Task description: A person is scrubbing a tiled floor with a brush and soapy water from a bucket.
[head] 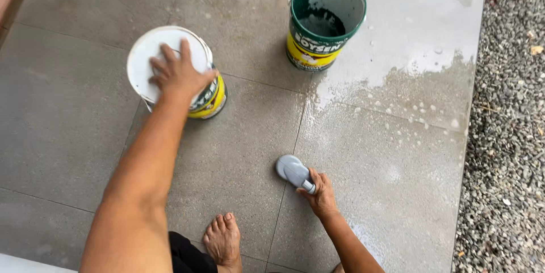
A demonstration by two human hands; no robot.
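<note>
- Bare grey floor tiles (238, 154) lie open between the lidded white paint bucket (170, 68) and the open green plastic bucket (325, 20).
- Obstacles — both buckets, a bare foot (222, 240).

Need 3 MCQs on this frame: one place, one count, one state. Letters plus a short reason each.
1. Where does the left hand rest?
A. on the white lid of the closed yellow-banded paint pail
B. on the gravel
C. on the bare foot

2. How many pails stand on the grey tiled floor?
A. one
B. two
C. three

3. The green open-topped pail is:
A. lidded
B. tipped over
C. upright and open

Answers: 1 A, palm lies flat on the lid; 2 B, one lidded, one open; 3 C, its dark inside shows. The right hand grips a grey plastic scrub brush.
</note>
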